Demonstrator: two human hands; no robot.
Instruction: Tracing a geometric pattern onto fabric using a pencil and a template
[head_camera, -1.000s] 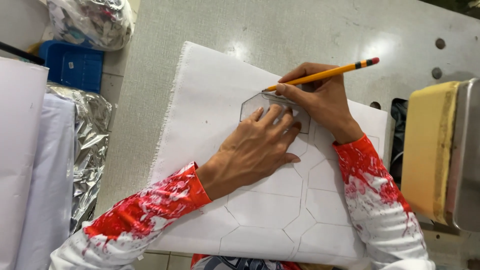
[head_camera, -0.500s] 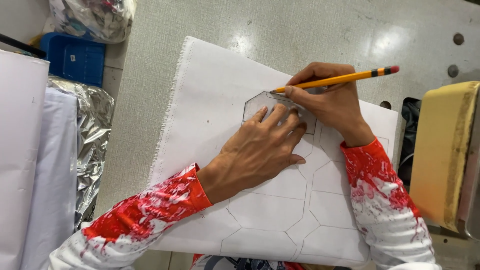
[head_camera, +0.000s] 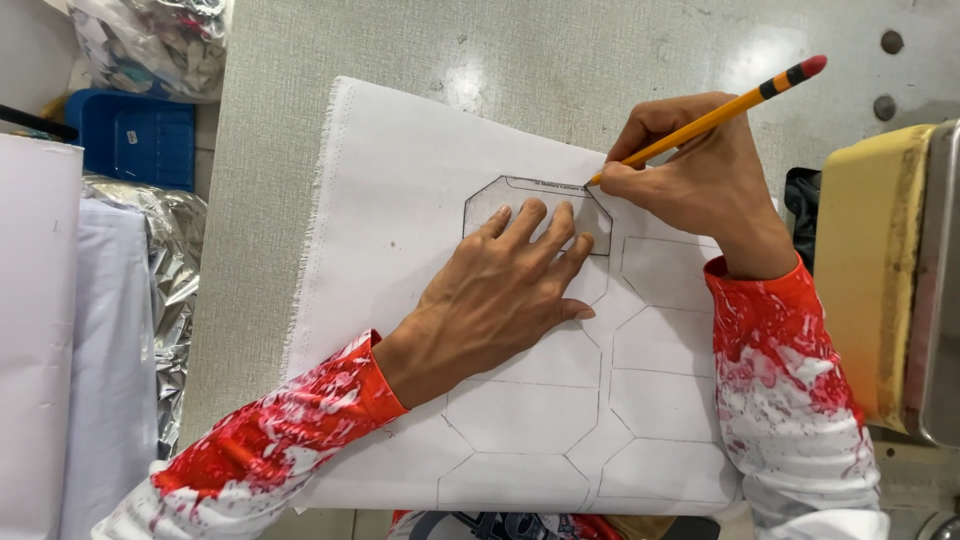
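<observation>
Two hands work on a sheet of white fabric spread flat on the speckled grey worktop. The left hand lies palm down with fingers spread, pressing an octagonal template against the cloth. The right hand pinches a yellow pencil between thumb and fingers, its tip touching the template's upper right corner. Several outlines of the same shape are already drawn in a grid across the lower half of the fabric.

The fabric looks light and limp, with a frayed left edge; it would likely wrinkle or creep under a sideways pull, so flat downward pressure suits it better than a pinch. The template looks thin, light and fairly stiff, probably card or plastic, and would slide easily on the cloth; holding it with spread fingers kept inside its edge leaves the rim free for the pencil. The pencil is rigid and light, gripped low near the point.

At the left lie crinkled silver foil, a blue tray and folded white material; a yellowish block stands at the right.
</observation>
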